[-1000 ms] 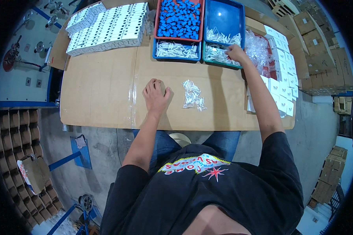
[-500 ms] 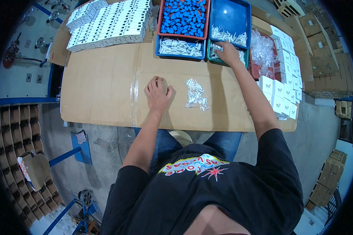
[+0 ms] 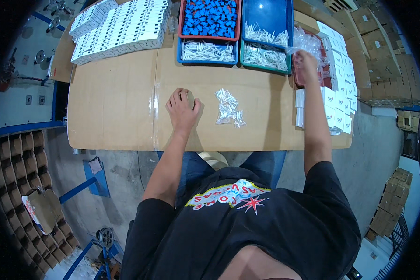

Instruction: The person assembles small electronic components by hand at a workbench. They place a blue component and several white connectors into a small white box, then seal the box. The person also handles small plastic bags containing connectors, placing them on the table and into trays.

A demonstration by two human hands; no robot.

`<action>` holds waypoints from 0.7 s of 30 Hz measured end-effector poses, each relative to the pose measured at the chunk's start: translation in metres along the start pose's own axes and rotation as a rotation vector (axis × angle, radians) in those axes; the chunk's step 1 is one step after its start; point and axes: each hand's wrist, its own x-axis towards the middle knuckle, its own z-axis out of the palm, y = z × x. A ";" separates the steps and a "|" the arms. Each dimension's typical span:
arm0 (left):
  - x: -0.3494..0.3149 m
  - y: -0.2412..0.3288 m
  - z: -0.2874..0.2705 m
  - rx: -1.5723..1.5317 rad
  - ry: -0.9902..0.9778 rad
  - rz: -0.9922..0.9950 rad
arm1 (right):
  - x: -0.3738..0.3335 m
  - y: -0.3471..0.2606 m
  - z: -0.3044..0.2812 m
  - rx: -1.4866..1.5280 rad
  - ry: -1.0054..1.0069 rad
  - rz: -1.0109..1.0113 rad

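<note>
My left hand (image 3: 182,112) rests on the cardboard-covered table, fingers curled round a small tan object (image 3: 190,99) whose kind I cannot make out. My right hand (image 3: 308,65) reaches over the red tray (image 3: 299,78) on the right, its fingers closed on a clear plastic bag (image 3: 294,48). Part of that bag sticks out leftward past the tray's rim. More crumpled clear bags (image 3: 315,42) fill the tray. Between my hands lie clear bags with small white sticks (image 3: 226,105) in them, flat on the cardboard.
Small blue parts (image 3: 209,18) fill a red tray at the back. White plastic pieces lie in a blue tray (image 3: 207,52), a green tray (image 3: 265,57) and an upper blue tray (image 3: 267,14). White boxes stand stacked at back left (image 3: 121,32) and along the right (image 3: 337,100).
My right hand has left the green tray of white pieces and moved right to the tray of clear bags, taking hold of one. My left hand stays on the tan object.
</note>
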 end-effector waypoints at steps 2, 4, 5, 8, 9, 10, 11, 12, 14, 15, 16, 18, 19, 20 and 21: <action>0.001 0.001 0.000 0.009 0.007 0.009 | 0.013 -0.007 -0.028 0.159 0.240 -0.121; 0.002 0.002 0.001 0.012 0.003 0.005 | 0.008 -0.016 -0.041 -0.046 0.334 -0.146; 0.001 0.002 0.001 0.016 0.001 -0.001 | 0.004 -0.020 -0.044 -0.149 0.374 -0.156; -0.002 -0.002 -0.002 0.050 0.016 0.007 | -0.066 -0.021 0.021 -0.826 0.115 -0.343; 0.001 0.000 0.000 0.044 0.012 0.017 | -0.082 0.006 0.031 -0.775 -0.111 -0.551; -0.001 -0.001 -0.001 0.057 0.010 0.012 | -0.115 0.021 0.061 -0.732 -0.323 -0.446; -0.002 -0.004 -0.002 0.071 0.011 0.007 | -0.156 0.010 0.096 -0.591 -0.556 -0.385; 0.000 -0.002 -0.001 0.063 0.015 0.013 | -0.175 0.030 0.111 -0.621 -0.629 -0.550; -0.001 -0.003 0.002 0.058 0.018 0.012 | -0.198 0.051 0.136 -0.673 -0.709 -0.727; -0.001 -0.002 0.001 0.048 0.002 0.006 | -0.208 0.050 0.146 -0.702 -0.710 -0.737; -0.001 -0.002 0.000 0.039 -0.013 0.001 | -0.214 0.051 0.153 -0.730 -0.710 -0.747; 0.000 0.000 -0.002 0.028 -0.026 -0.005 | -0.212 0.057 0.159 -0.793 -0.677 -0.790; -0.001 0.001 -0.002 0.031 -0.025 -0.009 | -0.211 0.059 0.161 -0.810 -0.671 -0.813; -0.001 0.001 -0.003 0.033 -0.022 -0.014 | -0.210 0.060 0.163 -0.827 -0.664 -0.838; -0.001 0.001 -0.003 0.034 -0.020 -0.012 | -0.210 0.061 0.164 -0.793 -0.666 -0.823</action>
